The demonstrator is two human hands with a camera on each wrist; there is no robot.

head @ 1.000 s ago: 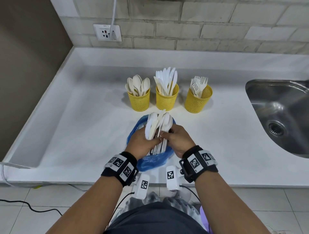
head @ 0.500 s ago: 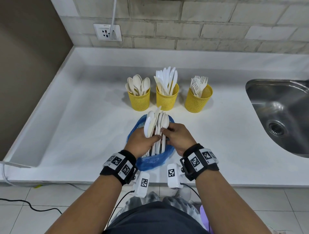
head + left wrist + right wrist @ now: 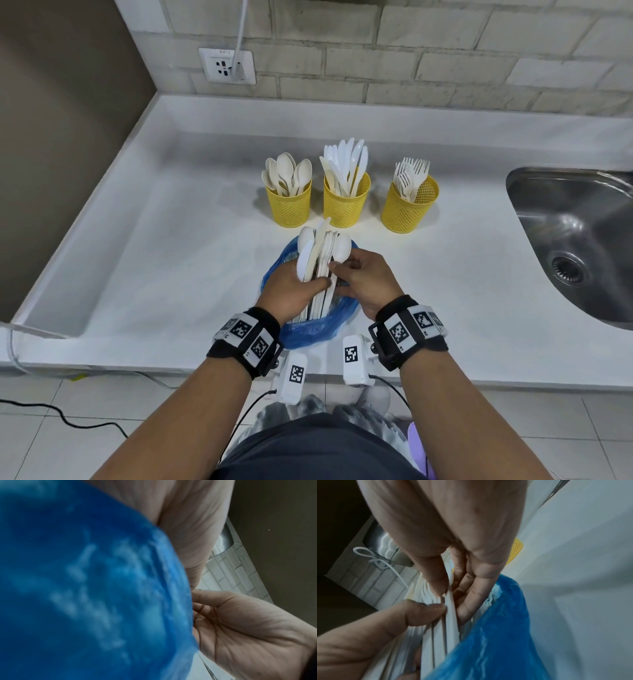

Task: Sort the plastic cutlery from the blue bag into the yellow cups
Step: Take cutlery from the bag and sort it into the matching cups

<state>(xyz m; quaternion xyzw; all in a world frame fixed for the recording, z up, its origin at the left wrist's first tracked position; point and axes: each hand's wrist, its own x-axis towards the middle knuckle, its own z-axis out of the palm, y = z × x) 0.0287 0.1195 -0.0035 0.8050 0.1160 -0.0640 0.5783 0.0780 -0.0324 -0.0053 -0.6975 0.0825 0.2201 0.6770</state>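
A blue bag sits near the counter's front edge, and a bundle of white cutlery sticks up out of it. My left hand grips that bundle, thumb across its front. My right hand pinches the handle of the rightmost spoon. The right wrist view shows thumb and fingers closed on that white handle above the blue bag. Behind stand three yellow cups: spoons, knives, forks. The blue bag fills the left wrist view, hiding my left fingers.
A steel sink is set into the white counter at the right. A wall socket with a white cable sits on the brick wall behind. A raised lip runs along the counter's left side.
The bundle has risen slightly out of the bag. My right fingers have shifted up and to the right side of the bundle, onto the spoon's handle. The cups have not moved.
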